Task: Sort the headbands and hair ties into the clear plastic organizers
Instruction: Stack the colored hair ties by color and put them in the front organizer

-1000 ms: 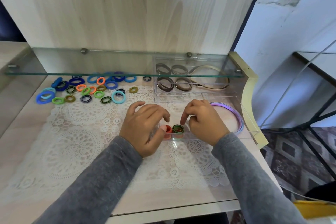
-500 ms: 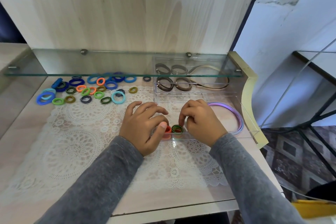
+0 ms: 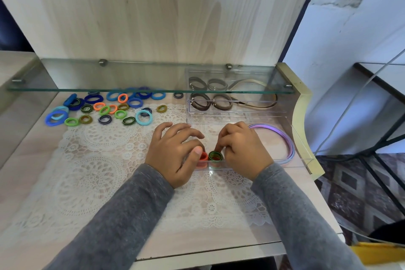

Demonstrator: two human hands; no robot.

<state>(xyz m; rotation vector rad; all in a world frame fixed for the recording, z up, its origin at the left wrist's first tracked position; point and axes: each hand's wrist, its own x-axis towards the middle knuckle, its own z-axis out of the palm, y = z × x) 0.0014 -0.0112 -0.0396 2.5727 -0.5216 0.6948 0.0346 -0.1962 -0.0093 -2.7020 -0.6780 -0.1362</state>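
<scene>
Green-and-black striped hair tie (image 3: pixel 215 155) stands on edge at the front wall of the near clear plastic organizer (image 3: pixel 303 155), touching the orange-red hair tie (image 3: pixel 203 158) on its left. My right hand (image 3: pixel 243 151) pinches the striped one with curled fingertips, set lower on it than a second ago. My left hand (image 3: pixel 173 153) still holds the orange one, thumb against it. Purple plastic headband (image 3: pixel 282 137) unmoved in the same tray.

White lace mat (image 3: pixel 98 160) on wooden desk (image 3: pixel 30 160), glass shelf (image 3: pixel 131 76) above, patterned floor (image 3: pixel 350 193).
</scene>
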